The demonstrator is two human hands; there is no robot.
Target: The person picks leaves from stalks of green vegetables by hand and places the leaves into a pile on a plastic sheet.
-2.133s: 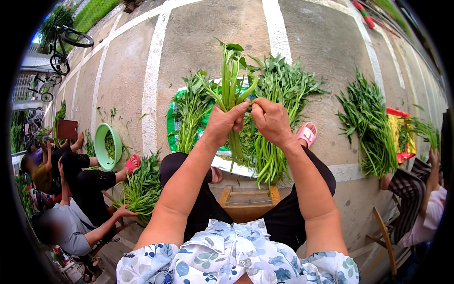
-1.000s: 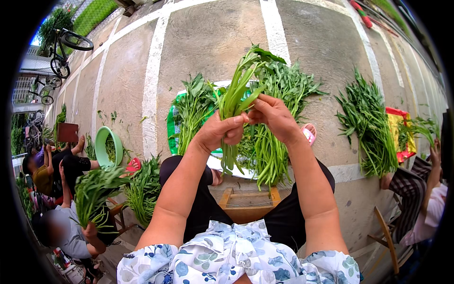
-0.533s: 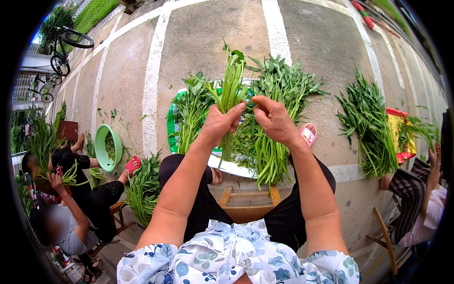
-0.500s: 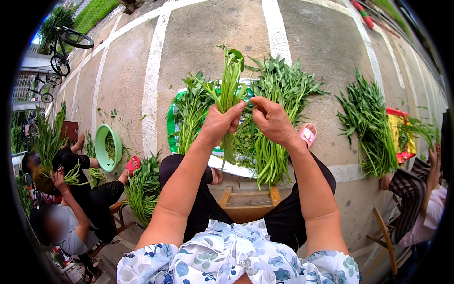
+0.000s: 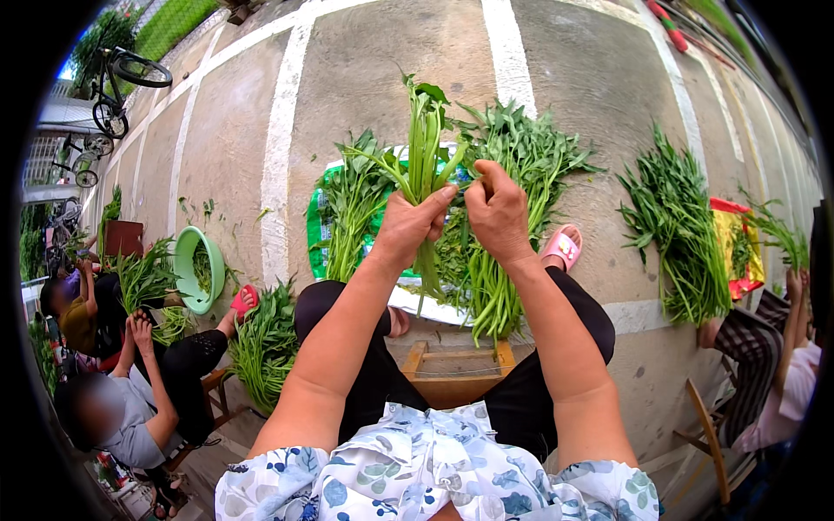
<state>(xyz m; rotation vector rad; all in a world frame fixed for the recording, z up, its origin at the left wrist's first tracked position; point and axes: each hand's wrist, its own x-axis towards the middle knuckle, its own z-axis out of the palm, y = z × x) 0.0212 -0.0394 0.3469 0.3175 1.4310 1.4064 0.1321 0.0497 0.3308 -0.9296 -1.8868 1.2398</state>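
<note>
My left hand [image 5: 408, 227] is closed round a bunch of water spinach [image 5: 425, 143], its pale green stems pointing up and away from me. Loose ends hang below the fist. Just to the right, my right hand [image 5: 498, 213] is curled, its index finger bent forward; whatever it may pinch is hidden. Beneath both hands lies a green and white plastic sheet [image 5: 315, 227]. It bears a smaller pile of water spinach [image 5: 349, 208] on the left and a larger pile [image 5: 530, 156] on the right, with loose leaves between them.
A wooden stool [image 5: 456, 391] is between my knees. At left, a green basin [image 5: 185, 269] stands by another heap of greens [image 5: 263, 347] and seated people holding stalks. To the right are a heap of greens [image 5: 686, 234], a red and yellow bag [image 5: 725, 226] and another seated person.
My right hand has shifted slightly, its index finger now raised more. The left hand keeps its bunch, tilted a little differently. At left, a person's greens have swung lower.
</note>
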